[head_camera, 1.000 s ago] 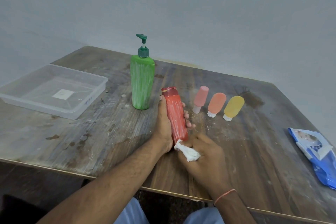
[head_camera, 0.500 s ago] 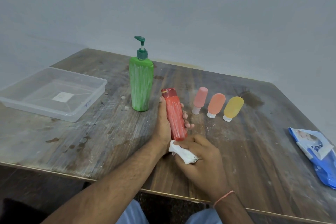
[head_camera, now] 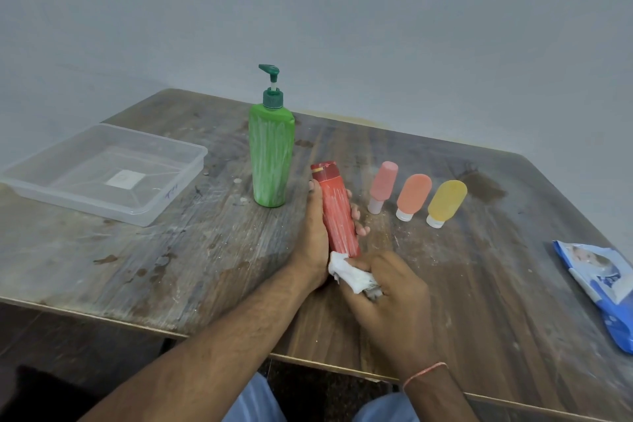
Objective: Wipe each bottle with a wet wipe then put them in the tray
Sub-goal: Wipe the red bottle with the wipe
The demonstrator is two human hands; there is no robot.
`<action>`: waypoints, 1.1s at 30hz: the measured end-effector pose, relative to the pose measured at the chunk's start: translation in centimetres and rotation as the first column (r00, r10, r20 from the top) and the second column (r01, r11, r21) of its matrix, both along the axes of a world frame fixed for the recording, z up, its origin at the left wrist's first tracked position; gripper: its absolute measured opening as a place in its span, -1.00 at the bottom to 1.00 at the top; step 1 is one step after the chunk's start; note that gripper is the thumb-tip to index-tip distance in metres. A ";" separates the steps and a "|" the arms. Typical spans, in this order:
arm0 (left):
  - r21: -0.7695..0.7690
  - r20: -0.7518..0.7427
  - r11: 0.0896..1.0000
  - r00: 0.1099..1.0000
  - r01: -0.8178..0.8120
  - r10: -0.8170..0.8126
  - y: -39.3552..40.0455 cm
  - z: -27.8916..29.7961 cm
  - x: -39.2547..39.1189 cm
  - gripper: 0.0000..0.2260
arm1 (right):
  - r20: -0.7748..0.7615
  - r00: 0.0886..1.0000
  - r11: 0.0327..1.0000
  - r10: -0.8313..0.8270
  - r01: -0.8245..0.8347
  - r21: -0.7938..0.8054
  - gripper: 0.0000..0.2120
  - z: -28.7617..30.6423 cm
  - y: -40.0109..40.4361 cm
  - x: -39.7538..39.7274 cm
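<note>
A worn, stained wooden table point(head_camera: 479, 284) stands against a plain grey wall point(head_camera: 376, 27); dark floor point(head_camera: 68, 370) shows below its near edge.

1. Red bottle point(head_camera: 337, 216): slim, red cap, pale streaks on its body; tilted, cap pointing away, held in the left hand point(head_camera: 313, 236), fingers wrapped round its far side.
2. Wipe point(head_camera: 351, 272): white, crumpled, gripped by the right hand point(head_camera: 394, 298), touching the red bottle's base.
3. Green bottle point(head_camera: 271, 158): tall, dark green pump, white streaks; upright, just left of the red bottle.
4. Pink bottle point(head_camera: 383, 187), orange bottle point(head_camera: 413, 197), yellow bottle point(head_camera: 446, 203): small, white caps, lying in a row right of the red bottle, caps toward the near edge.
5. Tray point(head_camera: 164, 205): clear plastic, shallow, at far left, holding no bottles.
</note>
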State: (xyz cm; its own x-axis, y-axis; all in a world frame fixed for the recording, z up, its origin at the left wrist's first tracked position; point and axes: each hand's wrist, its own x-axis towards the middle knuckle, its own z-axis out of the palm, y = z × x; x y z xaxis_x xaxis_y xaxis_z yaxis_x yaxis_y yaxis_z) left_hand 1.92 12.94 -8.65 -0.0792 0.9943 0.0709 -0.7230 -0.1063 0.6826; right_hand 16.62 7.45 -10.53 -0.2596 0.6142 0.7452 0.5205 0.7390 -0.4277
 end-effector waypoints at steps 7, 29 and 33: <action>0.041 -0.033 0.999 0.999 0.026 -0.024 -0.1 -0.3 0.1 -0.30 | 0.020 0.994 0.992 0.112 -0.110 -0.057 -0.93 0.3 -0.1 0.0; 0.027 -0.071 0.999 0.997 0.023 -0.021 -0.5 -0.1 -0.1 -0.24 | -0.125 0.990 0.976 0.070 -0.094 -0.199 -0.81 0.7 0.2 0.2; 0.010 -0.076 1.000 0.997 0.003 -0.002 -0.6 -0.2 0.0 -0.25 | -0.192 0.981 0.956 -0.029 -0.029 -0.292 -0.82 1.1 0.0 0.5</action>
State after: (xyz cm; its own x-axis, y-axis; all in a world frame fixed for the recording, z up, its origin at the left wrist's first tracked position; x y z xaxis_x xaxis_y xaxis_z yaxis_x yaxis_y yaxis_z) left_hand 1.89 12.36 -8.82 -0.0707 0.9937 0.0867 -0.6690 -0.1117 0.7348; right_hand 17.09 7.42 -9.40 -0.1295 0.8120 0.5690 0.4067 0.5669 -0.7164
